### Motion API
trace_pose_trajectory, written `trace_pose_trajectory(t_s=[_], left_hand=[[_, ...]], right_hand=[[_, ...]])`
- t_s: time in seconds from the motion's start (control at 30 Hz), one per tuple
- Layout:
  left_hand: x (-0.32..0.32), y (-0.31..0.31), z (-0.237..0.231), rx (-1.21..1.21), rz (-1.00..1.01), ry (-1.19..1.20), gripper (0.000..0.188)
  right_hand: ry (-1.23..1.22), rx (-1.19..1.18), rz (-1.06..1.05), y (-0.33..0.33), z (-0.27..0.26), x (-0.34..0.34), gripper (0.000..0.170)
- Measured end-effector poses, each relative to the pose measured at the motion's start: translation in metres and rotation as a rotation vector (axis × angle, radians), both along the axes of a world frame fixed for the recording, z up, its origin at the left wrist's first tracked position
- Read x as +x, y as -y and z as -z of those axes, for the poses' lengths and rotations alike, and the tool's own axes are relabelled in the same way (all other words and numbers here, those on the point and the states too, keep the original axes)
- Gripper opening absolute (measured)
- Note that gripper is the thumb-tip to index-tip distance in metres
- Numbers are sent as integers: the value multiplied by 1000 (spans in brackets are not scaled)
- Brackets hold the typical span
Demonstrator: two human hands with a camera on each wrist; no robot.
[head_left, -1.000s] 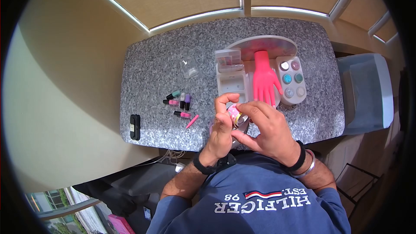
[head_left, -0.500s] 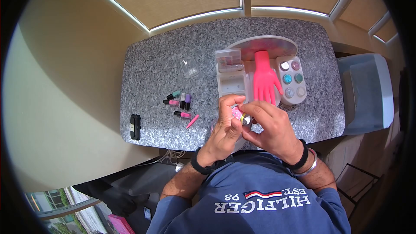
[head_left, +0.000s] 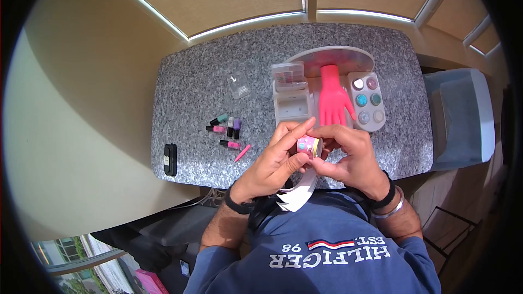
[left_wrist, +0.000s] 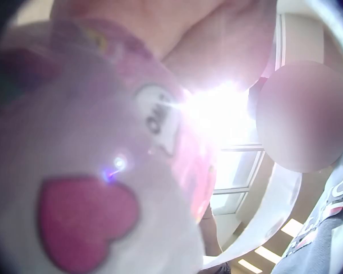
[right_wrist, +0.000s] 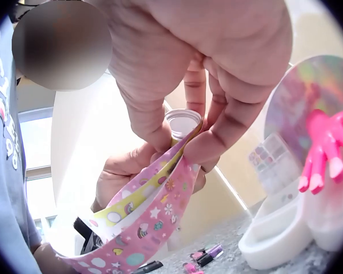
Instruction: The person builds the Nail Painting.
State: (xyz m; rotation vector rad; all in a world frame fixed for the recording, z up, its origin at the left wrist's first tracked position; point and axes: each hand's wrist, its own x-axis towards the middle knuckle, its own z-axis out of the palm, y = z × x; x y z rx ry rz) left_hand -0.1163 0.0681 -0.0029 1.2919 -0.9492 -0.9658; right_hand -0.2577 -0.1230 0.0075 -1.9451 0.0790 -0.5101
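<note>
Together, both hands (head_left: 275,167) (head_left: 351,158) hold a pink strip (right_wrist: 160,227); bottles (head_left: 230,125) lie leftward.

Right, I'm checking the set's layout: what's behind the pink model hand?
Behind the pink model hand stands a rounded board, its face showing mixed colours. The model hand covers part of the board, so that patch can't be seen.
</note>
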Motion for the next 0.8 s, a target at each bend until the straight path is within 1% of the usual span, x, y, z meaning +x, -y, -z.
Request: trace_pose_trajectory(t_s=[0.07, 0.17, 0.27, 0.37, 0.47, 0.57, 0.67, 0.77, 0.8], left_hand=[[2, 1, 0, -18, -7, -19, 66], [6, 6, 7, -105, -46, 121, 64], [11, 6, 11, -123, -90, 230, 62], [7, 8, 8, -128, -146, 186, 61], [4, 9, 9, -112, -164, 186, 65], [1, 9, 6, -102, -202, 196, 67], [0, 10, 8, -123, -220, 334, 69], [0, 9, 13, -116, -187, 431, 69], [-5, 10, 11, -108, -205, 327, 66]], right_hand=[[-16, 26, -19, 4, 1, -1, 47], [-52, 156, -44, 6, 5, 0, 49], [-42, 271, -73, 8, 10, 0, 51], [5, 288, -85, 10, 12, 3, 51], [72, 256, -95, 9, 11, 5, 48], [24, 347, -95, 9, 8, 2, 43], [36, 284, -89, 16, 19, 2, 41], [-31, 582, -87, 15, 28, 2, 38], [-51, 670, -95, 15, 28, 3, 37]])
